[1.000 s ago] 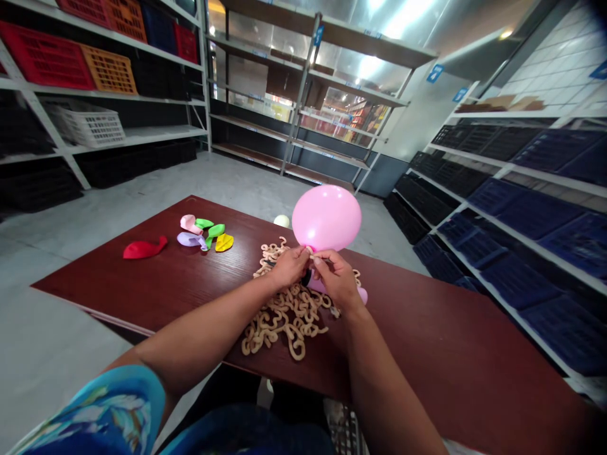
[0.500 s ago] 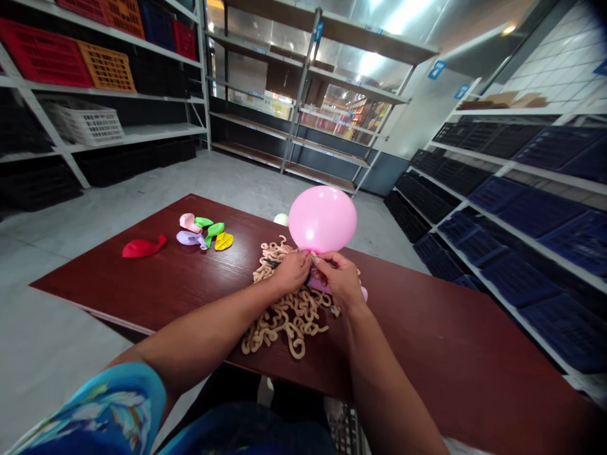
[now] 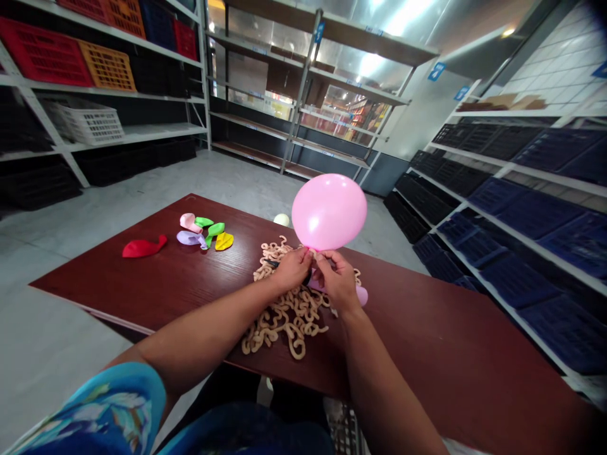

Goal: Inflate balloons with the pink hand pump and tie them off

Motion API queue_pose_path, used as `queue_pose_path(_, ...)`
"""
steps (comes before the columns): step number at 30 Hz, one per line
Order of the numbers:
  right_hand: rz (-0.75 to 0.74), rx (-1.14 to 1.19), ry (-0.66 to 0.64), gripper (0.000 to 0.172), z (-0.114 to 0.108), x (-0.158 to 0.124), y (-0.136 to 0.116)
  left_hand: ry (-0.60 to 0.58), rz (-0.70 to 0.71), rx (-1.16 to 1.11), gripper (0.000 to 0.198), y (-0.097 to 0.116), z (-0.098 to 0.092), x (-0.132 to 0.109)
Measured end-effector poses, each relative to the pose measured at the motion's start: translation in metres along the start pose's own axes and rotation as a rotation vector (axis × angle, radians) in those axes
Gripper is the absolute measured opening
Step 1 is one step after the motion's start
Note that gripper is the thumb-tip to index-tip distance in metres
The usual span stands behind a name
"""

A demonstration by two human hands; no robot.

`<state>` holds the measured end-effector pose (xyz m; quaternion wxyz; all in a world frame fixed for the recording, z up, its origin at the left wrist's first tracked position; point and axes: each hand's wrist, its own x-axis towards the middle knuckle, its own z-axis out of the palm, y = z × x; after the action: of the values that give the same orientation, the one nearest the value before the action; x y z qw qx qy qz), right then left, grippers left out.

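An inflated pink balloon (image 3: 329, 212) stands above the table, its neck pointing down toward me. My left hand (image 3: 294, 268) is closed on the neck with thumb and fingertips. Right against it, my right hand (image 3: 337, 278) pinches the same neck area, and the fingertips of both hands meet there. Beneath the hands lies a heap of beige curly strands (image 3: 289, 316). A pink-purple object (image 3: 361, 296), partly hidden by my right hand, rests on the heap. Something dark with a pointed tip (image 3: 272, 263) sticks out beside my left hand.
On the dark red table (image 3: 450, 316), a flat red balloon (image 3: 143, 246) and several uninflated balloons (image 3: 190, 237) lie at the left. A pale round object (image 3: 281, 219) shows beyond the far edge. Shelves with crates (image 3: 45, 54) stand left, more dark blue crates (image 3: 502, 234) right.
The pink balloon has tilted and shifted slightly up and to the right. Both hands keep their pinch at its neck, with small finger movements.
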<state>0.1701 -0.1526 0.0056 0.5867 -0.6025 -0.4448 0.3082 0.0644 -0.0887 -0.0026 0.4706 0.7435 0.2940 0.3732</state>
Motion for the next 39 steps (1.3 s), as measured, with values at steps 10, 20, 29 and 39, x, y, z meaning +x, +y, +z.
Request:
queue_pose_path(10,-0.009,0.114,-0.023,0.024,-0.008,0.007,0.0,-0.076,0.026,0.044,0.031,0.002,-0.003,0.001)
queue_pose_path(20,0.05,0.119,-0.037,0.025,-0.001,0.003,0.002,0.022,0.071,0.211,0.024,-0.005,-0.002,-0.001)
queue_pose_path(29,0.022,0.21,-0.021,0.018,0.0,0.006,0.01,-0.102,0.091,0.119,0.035,0.0,-0.004,0.001)
queue_pose_path(39,0.075,0.433,0.115,0.022,-0.001,0.011,0.006,-0.288,-0.003,-0.114,0.042,0.003,-0.002,-0.001)
